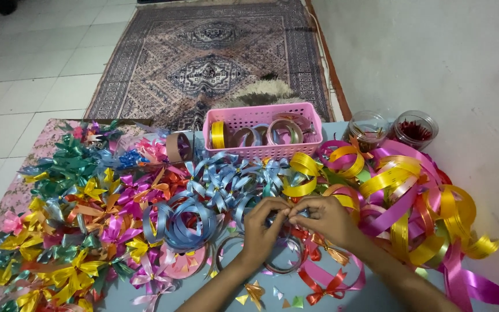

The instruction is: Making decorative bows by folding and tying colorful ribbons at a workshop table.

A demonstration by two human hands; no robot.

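My left hand and my right hand meet fingertip to fingertip over the low table, pinching a small piece of light blue ribbon between them. Just left of the hands lies a loose coil of light blue ribbon. Finished light blue bows lie just beyond the hands. Red ribbon bows rest under my right wrist.
A pink plastic basket holds ribbon rolls at the back. Two clear jars stand at the back right. Several green, yellow and pink bows cover the left side; loose yellow and pink ribbon curls pile on the right. A patterned rug lies beyond.
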